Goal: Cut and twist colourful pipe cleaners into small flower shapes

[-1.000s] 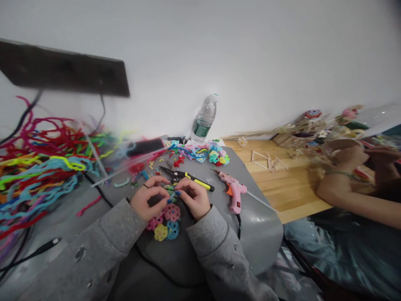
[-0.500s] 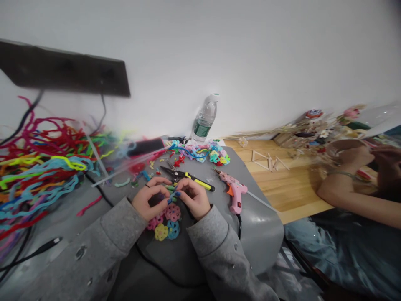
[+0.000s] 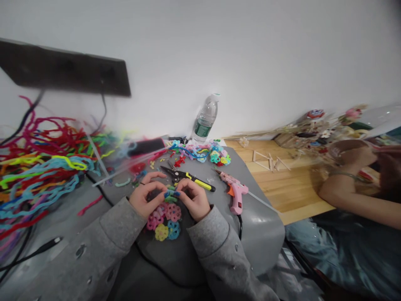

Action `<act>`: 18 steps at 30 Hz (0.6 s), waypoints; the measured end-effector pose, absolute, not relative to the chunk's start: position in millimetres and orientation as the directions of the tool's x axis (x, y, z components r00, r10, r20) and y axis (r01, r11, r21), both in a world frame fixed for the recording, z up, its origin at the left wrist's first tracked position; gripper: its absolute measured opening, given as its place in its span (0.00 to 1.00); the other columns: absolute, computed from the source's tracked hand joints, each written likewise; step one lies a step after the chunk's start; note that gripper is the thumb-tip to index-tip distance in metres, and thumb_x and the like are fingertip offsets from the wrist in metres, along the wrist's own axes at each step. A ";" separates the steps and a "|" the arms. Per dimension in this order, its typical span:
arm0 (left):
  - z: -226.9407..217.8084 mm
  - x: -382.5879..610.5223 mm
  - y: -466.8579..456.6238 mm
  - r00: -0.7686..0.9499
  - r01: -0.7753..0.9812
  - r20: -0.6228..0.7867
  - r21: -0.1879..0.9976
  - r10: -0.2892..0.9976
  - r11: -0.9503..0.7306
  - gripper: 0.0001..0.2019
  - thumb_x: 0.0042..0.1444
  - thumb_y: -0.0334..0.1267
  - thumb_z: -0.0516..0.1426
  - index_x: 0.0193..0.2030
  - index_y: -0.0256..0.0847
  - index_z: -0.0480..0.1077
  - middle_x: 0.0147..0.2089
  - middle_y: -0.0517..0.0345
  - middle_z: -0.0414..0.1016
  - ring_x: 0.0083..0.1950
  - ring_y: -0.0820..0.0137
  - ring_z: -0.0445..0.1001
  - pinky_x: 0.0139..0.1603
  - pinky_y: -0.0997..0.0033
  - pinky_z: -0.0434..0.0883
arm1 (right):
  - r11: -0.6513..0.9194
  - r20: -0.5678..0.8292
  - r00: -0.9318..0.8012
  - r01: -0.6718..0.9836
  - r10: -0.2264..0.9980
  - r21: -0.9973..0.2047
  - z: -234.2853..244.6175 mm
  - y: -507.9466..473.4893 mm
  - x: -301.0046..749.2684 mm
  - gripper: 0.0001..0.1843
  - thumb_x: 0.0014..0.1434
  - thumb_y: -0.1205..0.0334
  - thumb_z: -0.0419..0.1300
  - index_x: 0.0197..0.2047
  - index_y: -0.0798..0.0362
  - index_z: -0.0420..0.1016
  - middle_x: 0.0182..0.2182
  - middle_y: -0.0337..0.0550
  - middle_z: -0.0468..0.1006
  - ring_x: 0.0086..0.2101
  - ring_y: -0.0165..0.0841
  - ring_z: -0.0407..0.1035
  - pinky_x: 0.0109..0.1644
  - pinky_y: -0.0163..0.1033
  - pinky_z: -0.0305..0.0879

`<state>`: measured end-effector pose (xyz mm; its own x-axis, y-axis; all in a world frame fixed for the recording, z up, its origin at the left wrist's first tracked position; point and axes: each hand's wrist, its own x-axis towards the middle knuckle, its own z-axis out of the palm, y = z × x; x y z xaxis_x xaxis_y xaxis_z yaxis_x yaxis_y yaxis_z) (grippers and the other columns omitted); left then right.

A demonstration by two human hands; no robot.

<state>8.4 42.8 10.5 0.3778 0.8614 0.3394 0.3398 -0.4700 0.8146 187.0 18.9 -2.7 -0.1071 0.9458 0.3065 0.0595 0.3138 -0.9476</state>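
Observation:
My left hand [image 3: 147, 195] and my right hand [image 3: 194, 200] meet over a grey table [image 3: 250, 234], both in grey sleeves. Their fingertips pinch a small green and blue pipe-cleaner piece [image 3: 171, 193] between them. Just below the hands lies a cluster of small pipe-cleaner flowers [image 3: 164, 220], pink, yellow and blue. Black and yellow pliers [image 3: 188, 177] lie just beyond my fingers. A pink glue gun [image 3: 234, 191] rests to the right of my right hand.
A big heap of coloured pipe cleaners [image 3: 40, 167] fills the left. More small flowers [image 3: 206, 152] and a water bottle [image 3: 205, 118] sit by the wall. Black cables [image 3: 31, 253] run across the table. Another person's arm [image 3: 354, 196] works at the right over a wooden surface [image 3: 282, 184].
My hands have shifted slightly and the small piece has turned a little between my fingertips. The other person's hands have moved at the right edge.

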 end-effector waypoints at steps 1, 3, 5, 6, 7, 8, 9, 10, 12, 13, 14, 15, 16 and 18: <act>10.2 9.2 42.8 0.365 0.336 0.333 0.824 0.869 -0.457 0.08 0.54 0.38 0.55 0.29 0.38 0.72 0.48 0.48 0.68 0.51 0.59 0.68 0.50 0.61 0.66 | 0.320 0.313 -0.103 0.060 0.944 -0.946 -2.9 18.7 186.3 0.11 0.57 0.54 0.58 0.30 0.54 0.68 0.26 0.39 0.68 0.26 0.29 0.61 0.31 0.34 0.59; 8.7 11.2 42.3 0.331 0.323 0.324 0.844 0.886 -0.429 0.08 0.54 0.39 0.55 0.30 0.38 0.72 0.46 0.48 0.68 0.51 0.60 0.68 0.49 0.62 0.66 | 0.337 0.332 -0.095 0.043 0.939 -0.941 -3.3 18.5 184.8 0.11 0.57 0.55 0.58 0.30 0.54 0.68 0.26 0.39 0.69 0.27 0.29 0.62 0.31 0.35 0.59; 6.5 13.4 41.3 0.278 0.312 0.325 0.859 0.904 -0.405 0.09 0.54 0.40 0.55 0.29 0.38 0.72 0.45 0.49 0.67 0.50 0.60 0.68 0.48 0.63 0.66 | 0.356 0.354 -0.093 0.010 0.931 -0.934 -3.3 18.5 183.3 0.11 0.57 0.55 0.59 0.30 0.54 0.68 0.26 0.40 0.69 0.28 0.30 0.63 0.32 0.35 0.60; 5.4 14.5 40.6 0.248 0.308 0.330 0.865 0.911 -0.397 0.08 0.54 0.40 0.55 0.29 0.38 0.72 0.45 0.49 0.67 0.50 0.60 0.68 0.48 0.63 0.66 | 0.365 0.364 -0.098 -0.008 0.926 -0.931 -3.1 18.7 182.7 0.11 0.57 0.55 0.59 0.30 0.54 0.68 0.26 0.40 0.69 0.28 0.30 0.63 0.33 0.36 0.60; 4.4 15.6 39.9 0.219 0.305 0.334 0.869 0.917 -0.390 0.08 0.54 0.39 0.55 0.29 0.38 0.72 0.45 0.49 0.66 0.50 0.61 0.68 0.49 0.63 0.66 | 0.372 0.372 -0.103 -0.024 0.922 -0.928 -2.9 18.9 182.2 0.11 0.57 0.56 0.60 0.29 0.54 0.68 0.26 0.40 0.70 0.28 0.31 0.64 0.33 0.36 0.61; 3.6 16.5 39.2 0.194 0.303 0.338 0.872 0.921 -0.384 0.08 0.53 0.39 0.55 0.29 0.38 0.72 0.44 0.50 0.66 0.50 0.61 0.68 0.49 0.63 0.66 | 0.376 0.378 -0.110 -0.038 0.919 -0.926 -2.5 19.2 181.9 0.11 0.56 0.56 0.60 0.29 0.54 0.68 0.26 0.41 0.70 0.29 0.31 0.64 0.34 0.37 0.61; 3.0 17.2 38.8 0.180 0.302 0.336 0.875 0.924 -0.377 0.08 0.53 0.39 0.56 0.28 0.38 0.72 0.44 0.50 0.66 0.49 0.62 0.68 0.50 0.63 0.65 | 0.378 0.381 -0.120 -0.050 0.917 -0.925 -2.2 19.5 181.8 0.11 0.56 0.56 0.60 0.28 0.54 0.68 0.26 0.41 0.70 0.29 0.31 0.65 0.35 0.37 0.62; 2.7 17.6 38.6 0.170 0.298 0.332 0.880 0.928 -0.369 0.08 0.53 0.39 0.56 0.28 0.38 0.72 0.43 0.51 0.66 0.49 0.62 0.68 0.50 0.63 0.65 | 0.376 0.381 -0.131 -0.061 0.915 -0.925 -1.9 19.8 181.7 0.11 0.56 0.56 0.61 0.28 0.54 0.68 0.26 0.41 0.71 0.29 0.31 0.65 0.35 0.38 0.62; 2.8 17.3 39.3 0.167 0.283 0.309 0.895 0.936 -0.346 0.09 0.52 0.40 0.56 0.28 0.38 0.73 0.42 0.51 0.67 0.47 0.62 0.69 0.49 0.62 0.65 | 0.367 0.372 -0.140 -0.062 0.917 -0.928 -1.7 20.1 182.1 0.12 0.55 0.55 0.61 0.27 0.54 0.69 0.26 0.41 0.71 0.29 0.31 0.65 0.35 0.37 0.62; 3.3 16.5 40.1 0.177 0.278 0.291 0.902 0.940 -0.331 0.09 0.51 0.41 0.57 0.28 0.38 0.73 0.42 0.51 0.67 0.47 0.62 0.69 0.48 0.62 0.66 | 0.359 0.363 -0.135 -0.052 0.922 -0.932 -1.7 20.1 182.4 0.12 0.55 0.55 0.61 0.28 0.54 0.69 0.26 0.41 0.71 0.29 0.31 0.65 0.34 0.37 0.62; 3.8 15.3 41.1 0.191 0.274 0.273 0.908 0.943 -0.318 0.10 0.51 0.42 0.57 0.28 0.38 0.74 0.42 0.50 0.68 0.46 0.61 0.70 0.47 0.63 0.67 | 0.349 0.351 -0.124 -0.039 0.928 -0.936 -1.9 20.0 182.8 0.12 0.55 0.55 0.61 0.28 0.54 0.69 0.26 0.41 0.71 0.28 0.31 0.65 0.34 0.36 0.62; 4.4 13.9 42.2 0.208 0.271 0.259 0.911 0.943 -0.310 0.10 0.51 0.42 0.57 0.28 0.38 0.74 0.42 0.49 0.69 0.46 0.61 0.70 0.45 0.63 0.68 | 0.337 0.338 -0.108 -0.027 0.935 -0.941 -2.1 19.9 183.1 0.11 0.56 0.54 0.60 0.29 0.54 0.69 0.26 0.40 0.70 0.28 0.30 0.64 0.32 0.35 0.61; 5.0 12.3 43.3 0.226 0.270 0.252 0.912 0.941 -0.309 0.11 0.51 0.43 0.57 0.29 0.38 0.75 0.43 0.48 0.69 0.47 0.60 0.70 0.44 0.63 0.69 | 0.325 0.326 -0.093 -0.020 0.941 -0.945 -2.3 19.7 183.4 0.11 0.56 0.54 0.60 0.30 0.54 0.69 0.26 0.40 0.70 0.27 0.29 0.64 0.31 0.35 0.61; 5.9 9.2 44.8 0.254 0.276 0.255 0.905 0.933 -0.323 0.12 0.53 0.43 0.55 0.31 0.38 0.76 0.46 0.47 0.70 0.48 0.60 0.70 0.44 0.63 0.69 | 0.307 0.308 -0.088 -0.016 0.947 -0.951 -2.5 19.4 183.9 0.12 0.57 0.53 0.59 0.32 0.54 0.69 0.26 0.39 0.69 0.26 0.28 0.63 0.30 0.34 0.61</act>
<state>9.2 44.8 5.9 0.2541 0.9328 0.2554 0.2765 -0.3231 0.9051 183.9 19.4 -2.5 -0.0878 0.9475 0.3076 -0.0155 0.3075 -0.9514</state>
